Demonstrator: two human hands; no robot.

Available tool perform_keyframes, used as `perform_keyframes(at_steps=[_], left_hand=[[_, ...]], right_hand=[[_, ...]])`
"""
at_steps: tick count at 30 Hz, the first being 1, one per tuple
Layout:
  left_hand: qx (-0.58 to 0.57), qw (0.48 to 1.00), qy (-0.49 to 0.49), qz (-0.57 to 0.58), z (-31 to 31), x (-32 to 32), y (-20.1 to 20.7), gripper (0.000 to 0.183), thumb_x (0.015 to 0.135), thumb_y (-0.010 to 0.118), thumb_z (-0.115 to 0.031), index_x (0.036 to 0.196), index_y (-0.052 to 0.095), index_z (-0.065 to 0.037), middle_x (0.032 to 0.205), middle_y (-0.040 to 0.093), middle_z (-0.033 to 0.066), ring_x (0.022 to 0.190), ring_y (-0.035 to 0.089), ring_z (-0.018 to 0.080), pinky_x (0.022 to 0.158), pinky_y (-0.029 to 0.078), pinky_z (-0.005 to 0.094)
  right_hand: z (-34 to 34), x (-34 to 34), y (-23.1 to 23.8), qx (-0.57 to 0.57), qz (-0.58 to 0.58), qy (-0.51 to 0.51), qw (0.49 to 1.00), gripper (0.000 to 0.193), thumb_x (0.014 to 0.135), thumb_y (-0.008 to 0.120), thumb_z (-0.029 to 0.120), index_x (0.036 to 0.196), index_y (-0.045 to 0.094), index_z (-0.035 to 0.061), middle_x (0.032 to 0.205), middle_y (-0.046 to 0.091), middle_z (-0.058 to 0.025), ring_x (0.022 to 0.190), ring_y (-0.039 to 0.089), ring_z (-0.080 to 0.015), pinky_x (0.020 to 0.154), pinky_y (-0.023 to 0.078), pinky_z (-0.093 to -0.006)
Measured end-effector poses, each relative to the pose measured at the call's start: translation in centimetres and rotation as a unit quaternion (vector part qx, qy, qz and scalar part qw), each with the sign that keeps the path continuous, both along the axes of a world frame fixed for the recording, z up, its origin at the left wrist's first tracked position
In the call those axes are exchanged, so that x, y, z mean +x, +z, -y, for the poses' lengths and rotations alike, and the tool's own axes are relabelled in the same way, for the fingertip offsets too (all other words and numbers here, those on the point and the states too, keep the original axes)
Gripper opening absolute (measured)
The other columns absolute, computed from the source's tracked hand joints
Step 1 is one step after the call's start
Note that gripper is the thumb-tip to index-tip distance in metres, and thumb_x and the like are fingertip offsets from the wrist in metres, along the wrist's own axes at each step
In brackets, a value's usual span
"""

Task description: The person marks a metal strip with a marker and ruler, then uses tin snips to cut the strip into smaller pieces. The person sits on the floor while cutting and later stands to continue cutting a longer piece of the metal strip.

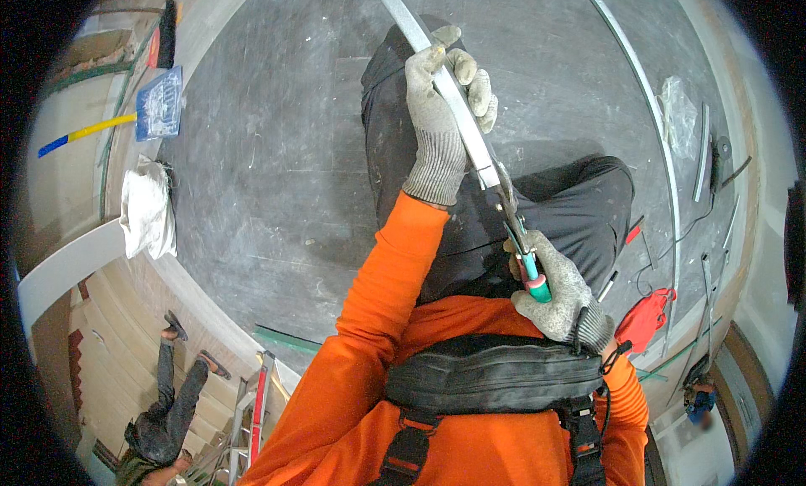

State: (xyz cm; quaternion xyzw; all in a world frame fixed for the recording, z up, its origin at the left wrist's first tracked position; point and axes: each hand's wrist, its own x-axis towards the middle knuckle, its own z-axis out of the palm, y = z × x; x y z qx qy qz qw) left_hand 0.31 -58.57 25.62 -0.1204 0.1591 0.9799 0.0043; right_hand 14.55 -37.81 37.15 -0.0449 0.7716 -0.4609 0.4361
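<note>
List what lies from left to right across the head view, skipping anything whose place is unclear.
Dustpan → ladder → gloved left hand → gloved right hand → red bag → short metal strip.

L arm (315,394) extends fwd, slightly bent, w/ a sliver of bare wrist (438,204) btwn glove cuff (434,162) & orange sleeve (413,238); gloved L hand (426,108) is out front, fingers curled in a grip. R arm (628,394) is tucked close at the side; gloved R hand (561,286), lower & nearer the torso (495,448), closes in a grip.
</note>
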Motion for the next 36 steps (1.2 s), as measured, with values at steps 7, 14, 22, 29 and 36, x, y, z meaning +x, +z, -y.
perform_keyframes(at_steps=[7, 14, 22, 29, 36], left_hand=[[0.018, 1.0, -0.005, -0.012, 0.1, 0.0, 0.4, 0.045, 0.1, 0.051, -0.038, 0.129, 0.058, -0.004, 0.076, 0.056, 0.0042, 0.051, 0.052, 0.0212, 0.039, 0.04, 0.0375], [0.013, 1.0, -0.001, -0.011, 0.2, 0.1, 0.2, 0.045, 0.101, 0.05, -0.038, 0.129, 0.058, -0.004, 0.076, 0.056, 0.005, 0.051, 0.052, 0.0216, 0.039, 0.04, 0.0374], [0.025, 0.999, -0.007, -0.028, 0.1, 0.0, -0.4, 0.044, 0.102, 0.05, -0.037, 0.13, 0.058, -0.005, 0.075, 0.056, 0.0049, 0.05, 0.052, 0.0216, 0.039, 0.04, 0.0375], [0.042, 0.998, -0.008, -0.035, 0.4, 0.3, -1.1, 0.046, 0.101, 0.05, -0.038, 0.131, 0.061, -0.005, 0.078, 0.06, 0.0054, 0.051, 0.052, 0.0205, 0.04, 0.041, 0.0366], [0.093, 0.989, -0.014, -0.117, 0.0, -0.2, -0.7, 0.051, 0.101, 0.05, -0.04, 0.131, 0.059, -0.001, 0.083, 0.059, 0.0078, 0.056, 0.052, 0.02, 0.04, 0.042, 0.0354]], right_hand=[[0.0, 0.4, -0.5, 0.003, -0.022, 0.003, 1.0, 0.053, 0.079, 0.071, 0.008, 0.128, 0.051, 0.0054, 0.09, 0.062, -0.0197, 0.086, 0.064, -0.0468, 0.078, 0.053, -0.0469], [0.2, 0.6, -0.7, -0.03, -0.048, -0.017, 0.998, 0.044, 0.08, 0.072, 0.006, 0.121, 0.054, 0.0047, 0.085, 0.062, -0.0171, 0.08, 0.065, -0.0441, 0.072, 0.052, -0.0455], [0.4, 0.7, -0.7, -0.009, -0.053, -0.026, 0.998, 0.04, 0.08, 0.069, 0.005, 0.118, 0.056, 0.0048, 0.085, 0.063, -0.0165, 0.078, 0.066, -0.0415, 0.071, 0.052, -0.0444], [0.6, 0.4, -0.3, -0.004, 0.017, -0.015, 1.0, 0.058, 0.079, 0.07, 0.006, 0.134, 0.053, 0.0054, 0.101, 0.066, -0.0173, 0.096, 0.068, -0.039, 0.087, 0.054, -0.0419], [-1.0, 0.9, -0.3, -0.105, 0.09, 0.001, 0.99, 0.08, 0.079, 0.072, 0.002, 0.153, 0.042, 0.006, 0.123, 0.061, -0.0109, 0.112, 0.062, -0.026, 0.102, 0.049, -0.0377]])
